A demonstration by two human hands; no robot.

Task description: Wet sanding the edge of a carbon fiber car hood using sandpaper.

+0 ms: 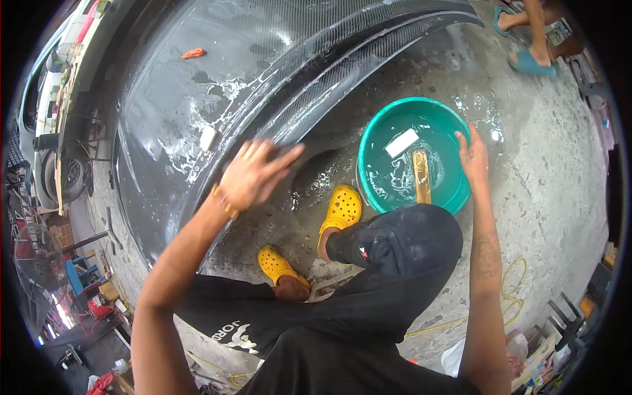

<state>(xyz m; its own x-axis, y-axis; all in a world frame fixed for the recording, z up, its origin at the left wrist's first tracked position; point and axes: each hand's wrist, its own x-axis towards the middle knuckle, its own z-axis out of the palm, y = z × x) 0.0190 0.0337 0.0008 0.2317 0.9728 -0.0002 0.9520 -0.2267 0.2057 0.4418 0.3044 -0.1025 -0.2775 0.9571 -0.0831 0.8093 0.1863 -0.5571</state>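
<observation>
My left hand (253, 174) is over the edge of a wet, black carbon-fibre panel (316, 72), its fingers stretched out and apart with nothing in them. Close to it on the panel lies a small white block (207, 138). My right hand (474, 158) grips the right rim of a round green basin (374, 131), thumb and fingers around the edge. Water stands in the basin. In it are a white rectangular block (401, 143) and a longer yellow-brown bar (421, 174), whose near end is by my knee.
A crumpled orange-red piece (193, 53) lies farther up the panel. My yellow clogs (343, 209) stand on the wet concrete between panel and basin. Another person's feet in blue slippers (533, 62) are at the far right. A yellow cord (513, 289) trails on the floor at right.
</observation>
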